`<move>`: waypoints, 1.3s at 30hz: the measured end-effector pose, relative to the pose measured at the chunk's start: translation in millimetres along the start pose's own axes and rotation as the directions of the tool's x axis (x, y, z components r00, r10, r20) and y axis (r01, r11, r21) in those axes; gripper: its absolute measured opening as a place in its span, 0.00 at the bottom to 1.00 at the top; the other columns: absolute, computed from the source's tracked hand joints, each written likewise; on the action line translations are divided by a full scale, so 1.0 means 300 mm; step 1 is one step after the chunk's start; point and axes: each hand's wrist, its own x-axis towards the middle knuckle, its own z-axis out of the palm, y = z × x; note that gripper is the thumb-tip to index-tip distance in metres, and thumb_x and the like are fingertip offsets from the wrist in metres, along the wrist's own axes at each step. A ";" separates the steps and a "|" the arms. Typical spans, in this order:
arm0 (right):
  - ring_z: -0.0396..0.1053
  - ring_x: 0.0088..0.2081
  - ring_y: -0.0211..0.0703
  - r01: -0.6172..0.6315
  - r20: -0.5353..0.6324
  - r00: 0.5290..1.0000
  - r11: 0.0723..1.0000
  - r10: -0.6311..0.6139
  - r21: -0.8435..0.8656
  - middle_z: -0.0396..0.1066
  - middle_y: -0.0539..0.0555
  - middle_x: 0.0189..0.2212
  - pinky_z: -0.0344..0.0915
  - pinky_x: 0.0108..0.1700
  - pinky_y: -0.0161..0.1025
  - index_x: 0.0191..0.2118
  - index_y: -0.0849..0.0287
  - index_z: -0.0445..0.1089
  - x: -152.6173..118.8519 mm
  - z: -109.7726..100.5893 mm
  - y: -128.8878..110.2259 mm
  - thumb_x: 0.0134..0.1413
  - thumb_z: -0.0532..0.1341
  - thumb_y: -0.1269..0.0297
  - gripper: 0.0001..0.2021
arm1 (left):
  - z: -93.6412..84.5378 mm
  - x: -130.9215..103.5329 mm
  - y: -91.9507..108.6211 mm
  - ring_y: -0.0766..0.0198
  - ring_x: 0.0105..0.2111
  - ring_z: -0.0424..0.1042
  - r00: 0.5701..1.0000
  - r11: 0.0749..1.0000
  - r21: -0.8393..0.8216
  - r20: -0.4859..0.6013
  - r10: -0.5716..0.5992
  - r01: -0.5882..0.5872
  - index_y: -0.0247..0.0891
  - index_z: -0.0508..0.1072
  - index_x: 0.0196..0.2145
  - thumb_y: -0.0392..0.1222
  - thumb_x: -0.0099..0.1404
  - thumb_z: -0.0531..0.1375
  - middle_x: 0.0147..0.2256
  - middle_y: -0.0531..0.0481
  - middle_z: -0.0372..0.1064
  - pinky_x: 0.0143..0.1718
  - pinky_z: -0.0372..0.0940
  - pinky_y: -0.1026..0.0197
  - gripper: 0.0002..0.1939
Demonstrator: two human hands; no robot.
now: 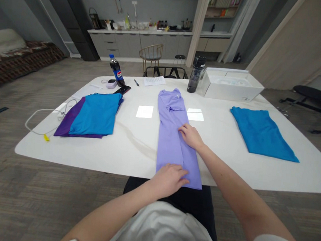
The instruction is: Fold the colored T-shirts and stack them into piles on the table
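A lavender shirt (pixel 169 144), folded into a long narrow strip, lies lengthwise on the white table. Its neckline points away from me and its near end hangs slightly over the front edge. My left hand (pixel 170 179) rests on that near end with fingers stretched out and apart. Farther up, my right hand (pixel 190 136) touches the middle of the shirt with its fingertips, fingers loosely extended and nothing gripped. To the left, a folded blue garment (pixel 96 115) lies on a purple one (pixel 66 123). Another folded blue garment (pixel 262 131) is at the right.
Along the back of the table (pixel 135 155) stand a cola bottle (pixel 117 71), a dark water bottle (pixel 196 75) and a white box (pixel 231 85). A phone (pixel 123 90), a pen (pixel 136 82) and a printed sheet (pixel 154 81) lie there too. A white cable (pixel 34 115) hangs off the left edge.
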 end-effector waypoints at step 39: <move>0.49 0.72 0.53 -0.056 0.100 0.994 0.998 0.052 0.039 0.54 0.56 0.71 0.38 0.72 0.61 0.70 0.48 0.60 -0.234 0.011 -0.103 0.70 0.51 0.45 0.29 | 0.077 -0.104 -0.351 0.60 0.61 0.69 0.979 0.998 -0.034 -0.198 0.044 -0.051 0.40 0.77 0.54 0.23 0.65 0.52 0.58 0.47 0.73 0.65 0.64 0.47 0.26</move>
